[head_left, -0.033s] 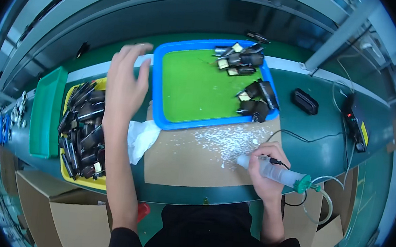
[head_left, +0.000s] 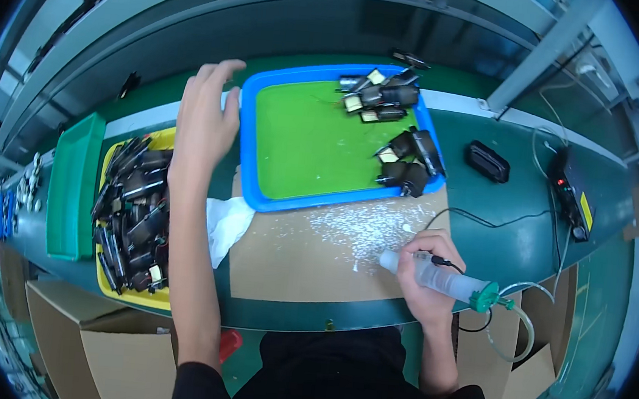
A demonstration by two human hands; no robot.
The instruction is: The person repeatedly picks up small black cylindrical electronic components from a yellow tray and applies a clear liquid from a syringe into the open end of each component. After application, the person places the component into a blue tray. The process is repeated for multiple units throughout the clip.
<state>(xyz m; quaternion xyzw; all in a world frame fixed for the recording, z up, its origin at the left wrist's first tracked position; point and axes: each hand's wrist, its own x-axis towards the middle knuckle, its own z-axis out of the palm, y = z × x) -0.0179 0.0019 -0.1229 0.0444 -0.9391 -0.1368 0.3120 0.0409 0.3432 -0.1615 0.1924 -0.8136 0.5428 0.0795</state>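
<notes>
My left hand [head_left: 206,117] is raised beside the left rim of a blue tray [head_left: 249,164], fingers stretched and thumb apart, holding nothing. My right hand [head_left: 427,285] is wrapped round a clear dispensing syringe [head_left: 449,281] with a green cap and a tube at its back end. The syringe's pale tip points left, over a brown cardboard sheet [head_left: 290,273] scattered with white specks. On the tray's green bottom, several black parts with pale yellow patches [head_left: 382,96] lie at the right side. A black cable also runs to the right hand.
At left, a yellow tray [head_left: 123,293] is heaped with similar black parts, beside a green tray [head_left: 68,200]. A white cloth [head_left: 227,226] lies near my left forearm. A black case [head_left: 488,162] and a black controller box [head_left: 572,195] with tubing stand at right. Cardboard boxes [head_left: 130,365] sit below the table.
The view has shifted very slightly. Both hands hold nearly the same places, and the syringe is still in my right hand.
</notes>
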